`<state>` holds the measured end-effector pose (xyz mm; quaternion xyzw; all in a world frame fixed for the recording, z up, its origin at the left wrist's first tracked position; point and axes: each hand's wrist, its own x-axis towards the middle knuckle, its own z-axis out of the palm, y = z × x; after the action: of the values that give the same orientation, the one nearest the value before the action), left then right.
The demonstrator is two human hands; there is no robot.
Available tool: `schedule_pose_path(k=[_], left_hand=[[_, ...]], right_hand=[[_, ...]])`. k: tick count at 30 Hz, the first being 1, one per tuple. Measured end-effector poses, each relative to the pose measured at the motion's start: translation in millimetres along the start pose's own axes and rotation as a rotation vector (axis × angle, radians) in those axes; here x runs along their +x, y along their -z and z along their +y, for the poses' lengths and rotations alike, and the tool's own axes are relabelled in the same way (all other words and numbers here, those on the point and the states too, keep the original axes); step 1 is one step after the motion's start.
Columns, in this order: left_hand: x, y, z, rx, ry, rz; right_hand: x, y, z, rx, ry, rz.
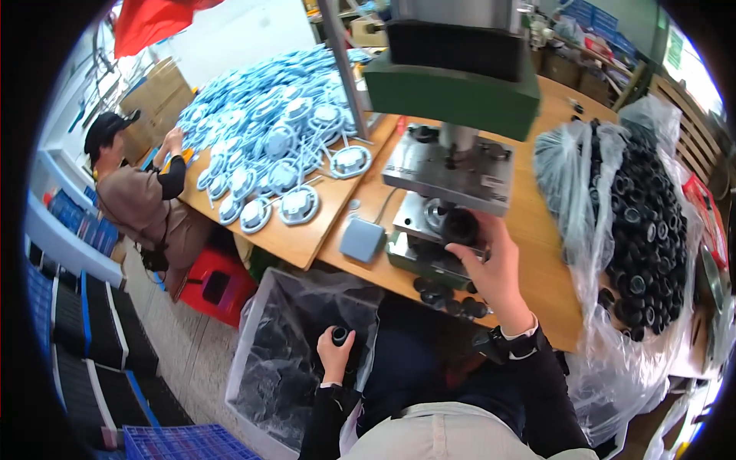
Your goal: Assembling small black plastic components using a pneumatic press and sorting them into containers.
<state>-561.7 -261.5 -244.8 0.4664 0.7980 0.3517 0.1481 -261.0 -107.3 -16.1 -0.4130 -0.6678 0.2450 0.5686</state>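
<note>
Between the plates of a green bench press [452,96], my right hand [498,264] has its thumb and fingers closed round a black round cap [461,227]. The cap sits at the lower metal die block [414,217], under the raised upper plate [448,175]. My left hand [333,360] is lower down, over a bin [257,337] lined with clear plastic, and pinches a second black ring-shaped cap [340,335]. Several loose black caps [471,308] lie at the table edge in front of the press.
A grey box [362,239] with a cable sits left of the press. Pale blue round parts [280,142] are heaped on the left table. To the right, a clear plastic bag [567,176] spills many black caps [644,245]. At left a person [146,192] sits on a red stool [218,284].
</note>
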Motion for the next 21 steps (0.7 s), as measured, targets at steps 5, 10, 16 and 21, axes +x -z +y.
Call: schedule_pose_path(k=[5,10,16,21], left_hand=[[-18.5,1.5,-58.8,0.222,0.125,0.129],[55.3,11.7,40.5,-0.080,-0.417,0.187],[122.5,-2.7,145.2,0.179,-0.685,0.208],[134.9,-14.5,164.1,0.167,-0.696,-0.006]], right_hand=[[25.6,-17.1,-17.6,-0.301,-0.114,-0.144],[43.4,-18.2,-24.3,-0.416,-0.041,-0.182],[7.0,-8.3,-32.9,-0.144,-0.117,-0.173],[-43.1,63.7,-97.9,-0.039,0.007,-0.087]])
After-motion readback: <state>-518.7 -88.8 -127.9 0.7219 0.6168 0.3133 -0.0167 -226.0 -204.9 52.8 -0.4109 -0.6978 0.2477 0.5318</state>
